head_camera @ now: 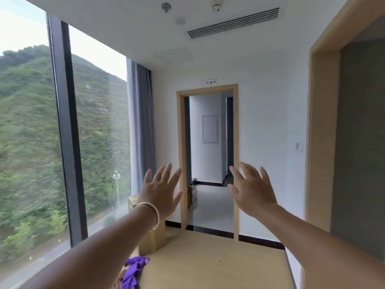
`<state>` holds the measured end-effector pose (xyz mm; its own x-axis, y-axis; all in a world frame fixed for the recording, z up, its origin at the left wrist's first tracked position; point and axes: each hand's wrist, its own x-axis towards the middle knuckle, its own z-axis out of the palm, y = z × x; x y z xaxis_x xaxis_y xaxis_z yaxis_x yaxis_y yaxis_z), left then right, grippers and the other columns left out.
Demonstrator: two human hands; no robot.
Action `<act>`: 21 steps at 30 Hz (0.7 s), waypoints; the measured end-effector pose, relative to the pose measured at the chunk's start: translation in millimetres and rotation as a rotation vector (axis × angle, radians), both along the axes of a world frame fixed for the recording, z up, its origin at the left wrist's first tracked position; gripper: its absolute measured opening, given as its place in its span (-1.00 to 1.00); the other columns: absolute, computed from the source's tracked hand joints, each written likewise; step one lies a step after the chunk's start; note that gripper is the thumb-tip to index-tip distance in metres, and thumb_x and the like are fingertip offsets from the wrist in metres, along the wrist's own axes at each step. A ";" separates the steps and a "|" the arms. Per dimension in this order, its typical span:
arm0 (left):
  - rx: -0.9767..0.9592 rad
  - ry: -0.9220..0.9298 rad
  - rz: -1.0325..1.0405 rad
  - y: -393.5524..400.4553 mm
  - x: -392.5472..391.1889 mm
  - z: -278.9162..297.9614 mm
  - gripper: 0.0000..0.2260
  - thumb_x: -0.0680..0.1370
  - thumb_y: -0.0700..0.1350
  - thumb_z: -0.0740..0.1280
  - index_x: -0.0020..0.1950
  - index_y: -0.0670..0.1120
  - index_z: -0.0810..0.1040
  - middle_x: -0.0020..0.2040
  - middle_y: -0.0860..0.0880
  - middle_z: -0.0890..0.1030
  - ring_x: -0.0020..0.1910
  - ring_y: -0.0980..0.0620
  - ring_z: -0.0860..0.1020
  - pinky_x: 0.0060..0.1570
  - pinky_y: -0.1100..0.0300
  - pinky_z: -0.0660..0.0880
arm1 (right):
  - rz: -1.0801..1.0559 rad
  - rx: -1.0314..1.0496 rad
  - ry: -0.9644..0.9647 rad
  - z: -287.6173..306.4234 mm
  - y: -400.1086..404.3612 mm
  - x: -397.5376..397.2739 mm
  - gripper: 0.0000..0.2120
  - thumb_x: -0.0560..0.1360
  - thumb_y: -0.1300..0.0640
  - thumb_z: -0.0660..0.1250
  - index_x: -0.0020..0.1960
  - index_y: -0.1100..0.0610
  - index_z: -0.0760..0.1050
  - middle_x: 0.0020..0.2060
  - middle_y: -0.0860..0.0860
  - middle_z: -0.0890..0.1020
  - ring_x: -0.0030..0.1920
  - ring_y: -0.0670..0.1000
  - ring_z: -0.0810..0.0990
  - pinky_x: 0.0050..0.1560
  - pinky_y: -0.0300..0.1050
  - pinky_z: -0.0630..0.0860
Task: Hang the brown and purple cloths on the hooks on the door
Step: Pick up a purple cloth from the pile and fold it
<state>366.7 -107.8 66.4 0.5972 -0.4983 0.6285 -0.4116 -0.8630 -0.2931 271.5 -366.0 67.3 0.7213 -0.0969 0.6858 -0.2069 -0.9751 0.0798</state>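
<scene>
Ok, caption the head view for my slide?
Both hands raised open and empty; purple cloth lies on the table below.

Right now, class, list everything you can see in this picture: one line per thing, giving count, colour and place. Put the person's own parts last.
purple cloth: one, purple, crumpled at the table's near left edge
brown cloth: one, brownish, only a sliver beside the purple cloth
table: one, light wood, bottom centre
box: one, tan, at the table's far left, partly behind the left wrist
window: one, dark frame, left wall, green hillside outside
curtain: one, grey, right of the window
doorway: one, light wood frame, straight ahead
vent: one, white, ceiling
bracelet: one, pale, left wrist
left hand: one, raised, fingers spread, holding nothing
right hand: one, raised, fingers spread, holding nothing
</scene>
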 end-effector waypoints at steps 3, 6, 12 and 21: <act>0.012 -0.005 -0.069 -36.9 15.2 -6.8 -0.37 0.59 0.28 -0.09 0.55 0.08 -0.24 0.59 -0.07 -0.08 0.55 -0.07 -0.04 0.48 -0.18 -0.04 | -0.060 -0.004 0.017 -6.9 -25.7 1.9 -0.47 0.61 -0.13 0.00 0.54 -0.01 0.12 0.51 0.08 0.20 0.51 0.07 0.10 0.49 0.19 -0.03; 0.018 -0.007 -0.133 -73.1 35.9 -12.5 -0.38 0.58 0.28 -0.08 0.55 0.07 -0.21 0.58 -0.08 -0.04 0.55 -0.08 -0.02 0.48 -0.19 0.00 | -0.114 0.002 0.028 -11.8 -47.2 11.9 -0.48 0.62 -0.14 -0.01 0.54 -0.03 0.10 0.51 0.07 0.20 0.50 0.06 0.11 0.49 0.18 -0.03; 0.012 0.011 -0.220 -145.0 105.1 -26.1 -0.37 0.57 0.32 -0.08 0.55 0.09 -0.18 0.58 -0.07 0.01 0.55 -0.12 0.03 0.45 -0.20 -0.02 | -0.219 0.021 0.041 -18.7 -98.9 58.1 -0.47 0.62 -0.16 -0.05 0.54 -0.04 0.06 0.53 0.05 0.14 0.51 0.05 0.08 0.49 0.17 -0.06; -0.020 0.014 -0.319 -240.8 244.2 -14.9 -0.37 0.57 0.33 -0.11 0.56 0.11 -0.19 0.58 -0.05 0.01 0.55 -0.11 0.01 0.45 -0.19 -0.05 | -0.339 0.065 0.063 -7.5 -178.5 173.8 -0.48 0.62 -0.18 -0.07 0.54 -0.06 0.04 0.54 0.02 0.11 0.52 0.03 0.04 0.51 0.15 -0.07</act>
<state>610.9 -348.6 51.5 0.4210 -0.6496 0.6331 -0.6663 -0.6951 -0.2700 445.4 -544.5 59.8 0.6816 -0.3797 0.6256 -0.5160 -0.8555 0.0430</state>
